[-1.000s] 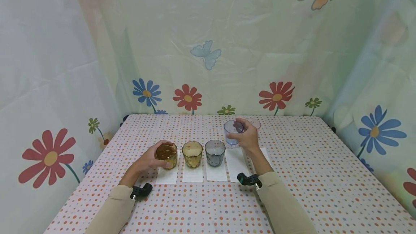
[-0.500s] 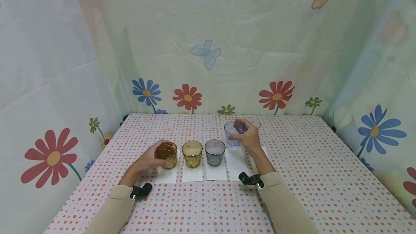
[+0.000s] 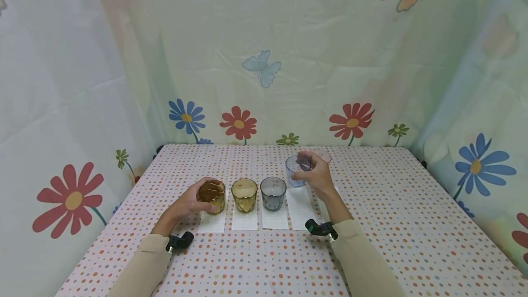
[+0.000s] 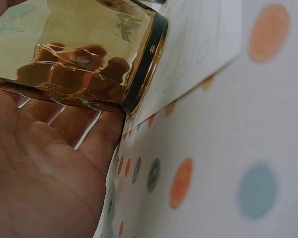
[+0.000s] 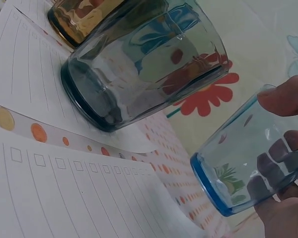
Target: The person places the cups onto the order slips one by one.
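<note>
On the left, my left hand (image 3: pixel 187 203) is wrapped around an amber glass (image 3: pixel 212 198), which stands on a white sheet; the left wrist view shows fingers through the amber glass (image 4: pixel 84 54). My right hand (image 3: pixel 321 178) grips a light-blue glass (image 3: pixel 294 174) between thumb and fingers, at the far end of a sheet of paper. In the right wrist view the blue glass (image 5: pixel 238 163) tilts with the camera, and its base seems slightly above the cloth. Between the hands stand a yellow glass (image 3: pixel 244 198) and a grey glass (image 3: pixel 273 196), each upright on its own sheet.
Behind the right hand a pink glass (image 3: pixel 323 155) is partly hidden. Several white paper sheets (image 3: pixel 300 210) printed with lines and small boxes lie in a row; the right forearm covers part of the rightmost. A dotted cloth (image 3: pixel 247 265) covers the table, with flowered curtains around it.
My right hand has brought the blue glass slightly nearer and a little to the right, towards the sheet in front of it. The left hand and amber glass stay put.
</note>
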`<state>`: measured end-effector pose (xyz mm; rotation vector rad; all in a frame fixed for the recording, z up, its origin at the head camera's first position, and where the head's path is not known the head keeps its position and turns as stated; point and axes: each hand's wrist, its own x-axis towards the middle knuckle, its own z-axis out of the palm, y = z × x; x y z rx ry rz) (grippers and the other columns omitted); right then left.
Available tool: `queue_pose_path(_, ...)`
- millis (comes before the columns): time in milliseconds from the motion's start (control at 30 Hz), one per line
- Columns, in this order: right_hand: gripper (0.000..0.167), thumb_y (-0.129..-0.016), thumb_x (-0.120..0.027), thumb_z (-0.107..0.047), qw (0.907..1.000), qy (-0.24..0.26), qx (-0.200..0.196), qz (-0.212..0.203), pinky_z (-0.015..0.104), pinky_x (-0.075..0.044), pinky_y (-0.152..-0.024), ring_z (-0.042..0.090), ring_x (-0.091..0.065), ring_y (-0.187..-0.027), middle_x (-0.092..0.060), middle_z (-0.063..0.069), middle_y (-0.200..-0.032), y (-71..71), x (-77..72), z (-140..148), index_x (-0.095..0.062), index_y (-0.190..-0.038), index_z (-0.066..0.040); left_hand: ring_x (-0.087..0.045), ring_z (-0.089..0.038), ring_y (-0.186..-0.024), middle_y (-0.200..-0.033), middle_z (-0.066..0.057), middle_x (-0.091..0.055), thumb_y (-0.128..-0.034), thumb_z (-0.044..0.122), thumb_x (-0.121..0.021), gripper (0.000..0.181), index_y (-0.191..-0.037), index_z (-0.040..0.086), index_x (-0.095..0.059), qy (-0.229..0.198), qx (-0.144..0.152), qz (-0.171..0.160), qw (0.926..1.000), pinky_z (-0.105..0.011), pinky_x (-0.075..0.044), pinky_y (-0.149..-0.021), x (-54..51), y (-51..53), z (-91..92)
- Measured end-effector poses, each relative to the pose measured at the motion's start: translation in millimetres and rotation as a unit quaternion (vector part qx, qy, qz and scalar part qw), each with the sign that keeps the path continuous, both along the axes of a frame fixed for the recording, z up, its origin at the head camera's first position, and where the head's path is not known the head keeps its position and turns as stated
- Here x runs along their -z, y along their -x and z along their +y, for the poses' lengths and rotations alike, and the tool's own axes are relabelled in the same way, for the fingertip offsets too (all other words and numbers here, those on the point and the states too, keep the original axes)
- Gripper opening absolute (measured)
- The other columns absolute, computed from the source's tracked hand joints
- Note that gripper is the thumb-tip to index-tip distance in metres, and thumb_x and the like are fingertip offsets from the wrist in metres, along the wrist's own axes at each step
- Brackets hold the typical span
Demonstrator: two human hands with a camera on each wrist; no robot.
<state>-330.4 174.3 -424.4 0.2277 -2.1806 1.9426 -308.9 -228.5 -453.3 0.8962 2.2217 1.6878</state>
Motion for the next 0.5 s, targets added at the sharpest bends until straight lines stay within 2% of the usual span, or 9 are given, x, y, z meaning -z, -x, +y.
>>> queue_pose_path(333, 0.077, -0.065, -0.075, 0.018, 0.9988, 0.011, -0.046, 0.005, 0.039, -0.042, -0.113, 0.038, -0.054, -0.127, -0.056, 0.026, -0.136, -1.9, -1.3, 7.2, -0.052, -0.138, 0.007, -0.055, -0.041, -0.126, -0.138, -0.023, -0.057, -0.0818, 0.007, -0.077, 0.074, -0.147, 0.004, -0.043, 0.008, -0.011, -0.011, 0.9999, -0.036, -0.049, -0.102, -1.3, -0.8, 0.8)
queue_pose_path(500, 0.077, -0.065, -0.074, 0.017, 0.9989, 0.005, -0.048, 0.003, 0.040, -0.041, -0.113, 0.039, -0.053, -0.127, -0.055, 0.027, -0.135, -3.2, -3.2, 7.3, -0.052, -0.138, 0.007, -0.055, -0.041, -0.127, -0.139, -0.023, -0.056, -0.0815, 0.007, -0.077, 0.073, -0.147, 0.004, -0.043, 0.008, -0.012, -0.011, 0.9998, -0.036, -0.049, -0.103, -1.3, -1.7, 0.9)
